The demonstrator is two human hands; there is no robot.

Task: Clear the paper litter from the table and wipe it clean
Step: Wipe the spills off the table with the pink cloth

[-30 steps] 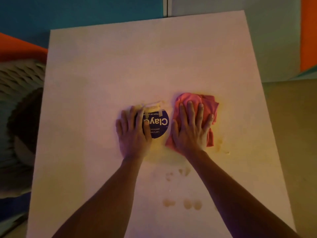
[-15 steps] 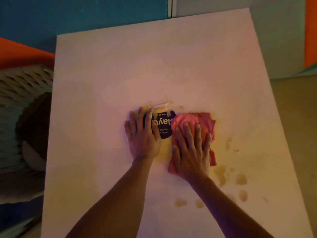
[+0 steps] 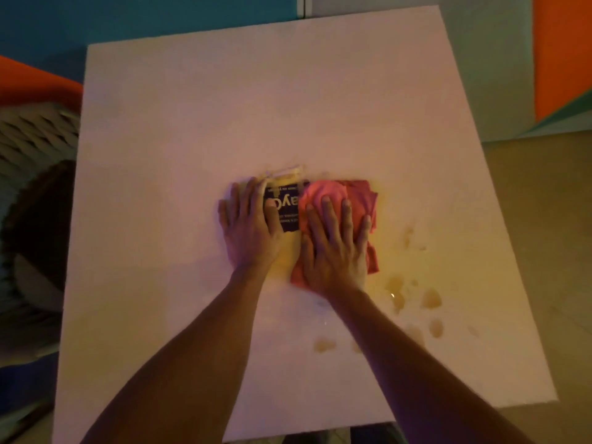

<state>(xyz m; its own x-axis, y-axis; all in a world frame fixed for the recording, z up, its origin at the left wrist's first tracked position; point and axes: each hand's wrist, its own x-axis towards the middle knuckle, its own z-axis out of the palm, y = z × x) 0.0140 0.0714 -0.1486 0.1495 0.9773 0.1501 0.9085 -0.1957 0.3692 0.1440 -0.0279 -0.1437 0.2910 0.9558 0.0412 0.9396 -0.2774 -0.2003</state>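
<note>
Mid-table (image 3: 192, 123), left hand (image 3: 248, 232) flat with fingers together on the dark printed paper (image 3: 288, 213), right hand (image 3: 336, 251) spread on the pink cloth (image 3: 358, 193) just beside it, yellowish spill spots (image 3: 429, 299) near-right.

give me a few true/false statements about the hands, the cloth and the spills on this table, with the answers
1. The right hand presses flat on the pink cloth. True.
2. The left hand holds a spray bottle upright. False: it rests flat on the dark blue printed paper, which lies on the table.
3. Amber liquid spots lie on the table to the right of the cloth. True.
4. The cloth is folded at the table's far edge. False: it lies crumpled near the middle, under the right hand.
5. The cloth overlaps the paper's right edge. True.
</note>
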